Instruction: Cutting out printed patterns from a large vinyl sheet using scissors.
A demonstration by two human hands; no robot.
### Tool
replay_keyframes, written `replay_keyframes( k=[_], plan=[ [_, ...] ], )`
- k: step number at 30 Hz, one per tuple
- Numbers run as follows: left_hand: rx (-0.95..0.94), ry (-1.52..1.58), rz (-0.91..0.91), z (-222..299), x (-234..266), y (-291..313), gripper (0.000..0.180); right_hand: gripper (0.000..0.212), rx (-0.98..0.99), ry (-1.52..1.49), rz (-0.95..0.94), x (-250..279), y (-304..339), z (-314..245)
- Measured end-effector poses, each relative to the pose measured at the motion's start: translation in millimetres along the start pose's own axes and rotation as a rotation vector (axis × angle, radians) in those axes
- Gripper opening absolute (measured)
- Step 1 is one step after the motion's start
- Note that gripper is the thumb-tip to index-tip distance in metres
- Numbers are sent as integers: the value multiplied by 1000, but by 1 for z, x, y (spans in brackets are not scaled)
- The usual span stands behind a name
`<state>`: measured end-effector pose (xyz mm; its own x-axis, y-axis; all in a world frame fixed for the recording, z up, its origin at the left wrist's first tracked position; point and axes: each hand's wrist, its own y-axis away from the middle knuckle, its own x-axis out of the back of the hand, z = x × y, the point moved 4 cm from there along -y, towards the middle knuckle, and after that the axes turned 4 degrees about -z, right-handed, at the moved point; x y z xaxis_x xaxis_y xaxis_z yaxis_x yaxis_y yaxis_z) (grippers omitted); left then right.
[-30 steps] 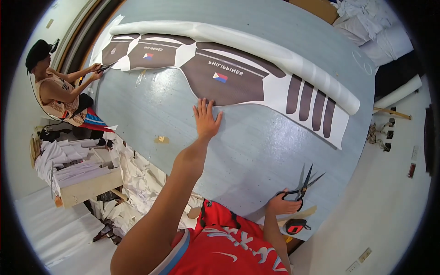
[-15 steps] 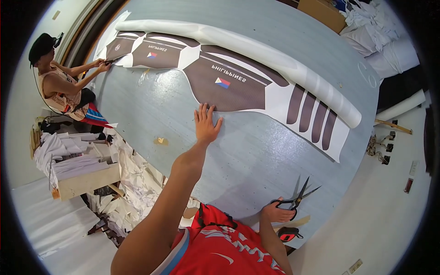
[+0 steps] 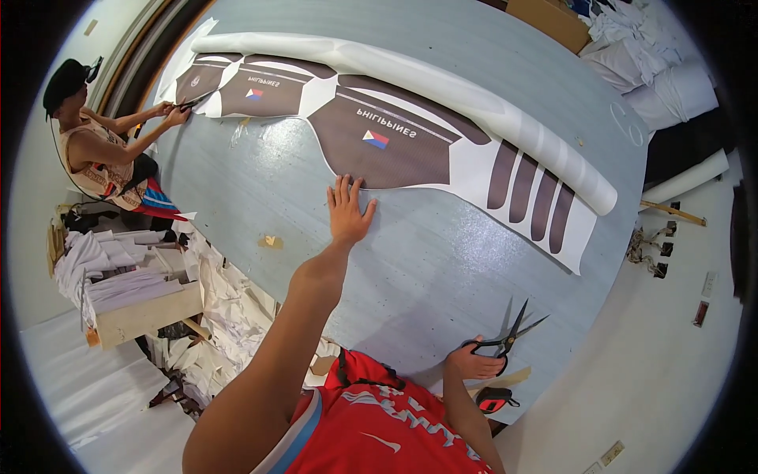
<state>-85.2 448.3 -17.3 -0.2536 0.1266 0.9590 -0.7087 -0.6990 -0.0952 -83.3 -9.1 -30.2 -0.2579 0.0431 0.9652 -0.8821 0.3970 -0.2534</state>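
Across the table lies a long printed sheet (image 3: 403, 150) with dark brown garment panels on white, its far side wound into a white roll (image 3: 466, 99). My left hand (image 3: 350, 209) is flat with fingers outstretched, the fingertips on the near edge of the largest brown panel. Low on the right, my right hand (image 3: 474, 361) grips black-handled scissors (image 3: 509, 338) by the handles; their blades are apart and point away from me, clear of the sheet. At the far left a co-worker's hands (image 3: 174, 114) hold another pair of scissors (image 3: 193, 103) at the sheet's end.
A red and black tape measure (image 3: 496, 400) rests by my right wrist. White scraps (image 3: 229, 316) heap up beside the table's left edge, near a box of folded fabric (image 3: 146, 308). White bundles (image 3: 671, 95) and a cardboard box (image 3: 549, 22) stand at the far right.
The whole view has shifted slightly, moving the scene a little left. My left hand stays on the panel edge and my right keeps the scissors. The co-worker's scissors have shifted slightly.
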Motion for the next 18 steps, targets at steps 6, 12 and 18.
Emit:
replay_keyframes(
  k=[6, 12, 18],
  plan=[
    [3, 5, -7, 0, 1, -2, 59, 86, 6, 2, -4, 0, -2, -2],
    [4, 17, -12, 1, 3, -3, 59, 87, 9, -1, -9, 0, -5, -4],
    [6, 13, -10, 0, 3, -2, 59, 88, 1, -2, -9, -1, -8, -2]
  ],
)
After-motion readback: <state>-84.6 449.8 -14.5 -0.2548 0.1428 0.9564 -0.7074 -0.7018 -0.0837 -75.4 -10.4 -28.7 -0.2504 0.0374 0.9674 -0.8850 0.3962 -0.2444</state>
